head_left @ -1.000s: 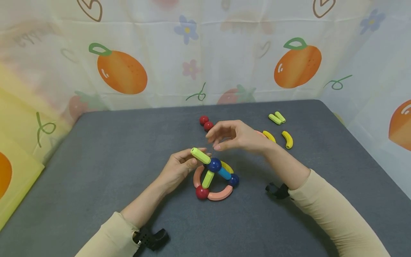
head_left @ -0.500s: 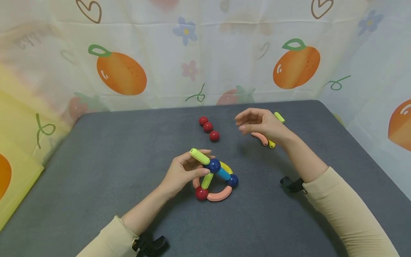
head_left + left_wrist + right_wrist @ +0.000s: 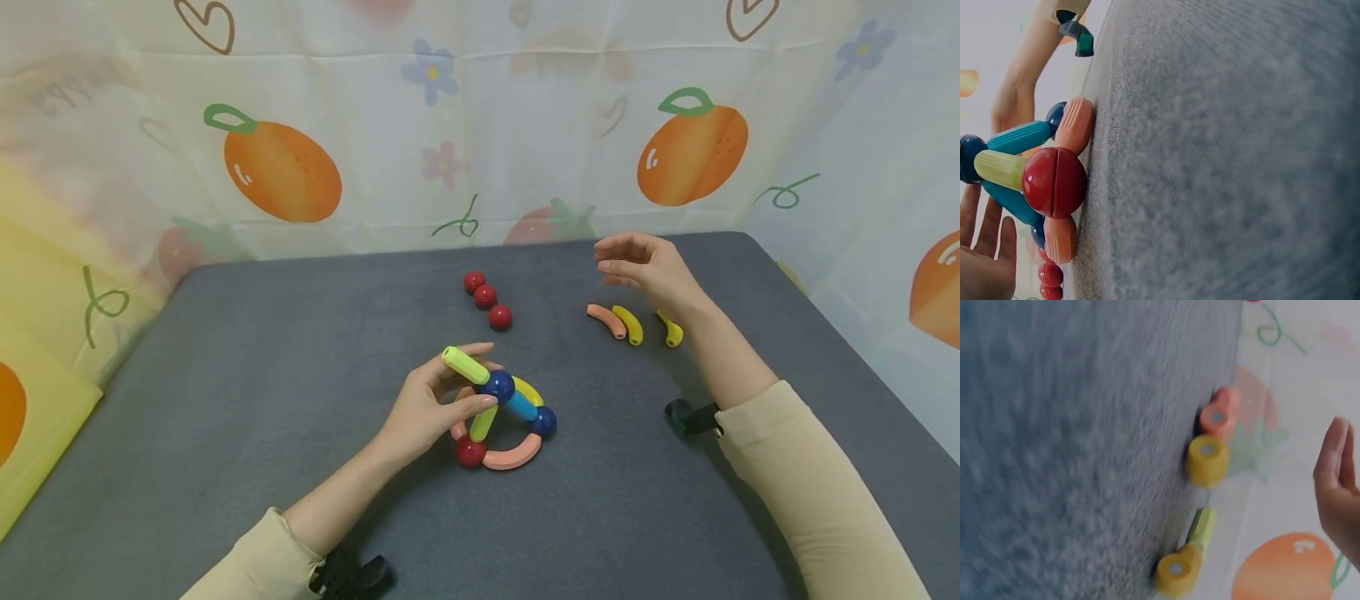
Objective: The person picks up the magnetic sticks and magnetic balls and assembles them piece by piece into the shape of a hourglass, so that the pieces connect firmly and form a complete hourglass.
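A frame of magnetic building rods and balls stands on the dark grey table (image 3: 300, 350). Its base has curved pink rods (image 3: 513, 456), a curved yellow rod (image 3: 528, 389), a red ball (image 3: 471, 452) and a dark blue ball (image 3: 543, 422). Straight blue rods (image 3: 1019, 137) and a lime rod (image 3: 1000, 169) rise to the top blue ball (image 3: 497, 386). Another lime rod (image 3: 465, 365) juts from that ball. My left hand (image 3: 431, 408) holds the top ball between thumb and fingers. My right hand (image 3: 652, 271), fingers loosely bent and holding nothing, hovers over the far right, hiding the loose lime rods there.
Three red balls (image 3: 486, 297) lie in a row beyond the frame. Right of them rest a loose curved pink rod (image 3: 606, 321), one curved yellow rod (image 3: 628, 325) and another yellow rod (image 3: 671, 332). A printed curtain (image 3: 480, 125) hangs behind the table.
My right hand has moved right and away from the red balls, uncovering the third one, to the table's far right. My left thumb has come forward onto the top blue ball.
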The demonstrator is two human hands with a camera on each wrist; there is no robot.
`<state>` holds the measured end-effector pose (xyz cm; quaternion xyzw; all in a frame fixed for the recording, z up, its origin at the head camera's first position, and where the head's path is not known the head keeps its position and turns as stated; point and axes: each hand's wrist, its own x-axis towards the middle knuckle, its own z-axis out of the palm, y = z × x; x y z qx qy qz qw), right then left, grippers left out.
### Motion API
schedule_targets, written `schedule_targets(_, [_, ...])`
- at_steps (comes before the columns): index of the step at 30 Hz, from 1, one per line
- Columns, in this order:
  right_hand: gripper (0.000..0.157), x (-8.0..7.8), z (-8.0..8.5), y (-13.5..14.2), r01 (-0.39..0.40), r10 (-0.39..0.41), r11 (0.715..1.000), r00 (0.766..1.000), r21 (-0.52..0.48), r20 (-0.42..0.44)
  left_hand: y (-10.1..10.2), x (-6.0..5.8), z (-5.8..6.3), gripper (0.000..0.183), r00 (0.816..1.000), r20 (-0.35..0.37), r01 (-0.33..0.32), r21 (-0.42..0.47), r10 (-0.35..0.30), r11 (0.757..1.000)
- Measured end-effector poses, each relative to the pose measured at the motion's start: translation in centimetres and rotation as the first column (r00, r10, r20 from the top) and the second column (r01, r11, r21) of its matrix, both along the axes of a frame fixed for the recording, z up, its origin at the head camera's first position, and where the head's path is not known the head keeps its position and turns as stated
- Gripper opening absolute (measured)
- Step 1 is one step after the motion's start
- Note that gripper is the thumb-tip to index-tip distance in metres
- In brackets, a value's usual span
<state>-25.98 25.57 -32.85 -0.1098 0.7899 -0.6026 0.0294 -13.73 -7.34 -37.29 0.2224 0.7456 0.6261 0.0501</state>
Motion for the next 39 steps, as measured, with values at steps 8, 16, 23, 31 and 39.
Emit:
schedule_targets(8, [0.037,-1.6,-0.5,1.6,0.235,-0.231,0.902,0.971,0.362,-0.057,0.1,0.3,0.3,0.073,1.000,-0.006,-0.015,-0.039,0.014,0.999])
schedule_targets(16, [0.037,-3.3,-1.5,3.3,0.266,-0.268,0.790,0.960,0.553,-0.078,0.1,0.3,0.2,0.077,1.000,-0.012,-0.018,-0.066,0.017,0.998])
schedule_targets(23, [0.035,-3.7,-2.0,3.9,0.240,-0.242,0.708,0.966,0.664,-0.091,0.1,0.3,0.3,0.077,1.000,-0.011,-0.019,-0.074,0.019,0.997])
schedule_targets(31, [0.033,-4.0,-2.2,3.8,0.204,-0.206,0.660,0.975,0.723,-0.087,0.1,0.4,0.3,0.077,1.000,-0.013,-0.018,-0.077,0.017,0.997])
schedule_targets(39, [0.034,-4.2,-2.2,3.5,0.138,-0.144,0.621,0.988,0.772,-0.061,0.1,0.3,0.2,0.076,0.999,-0.040,-0.015,-0.078,0.012,0.997])
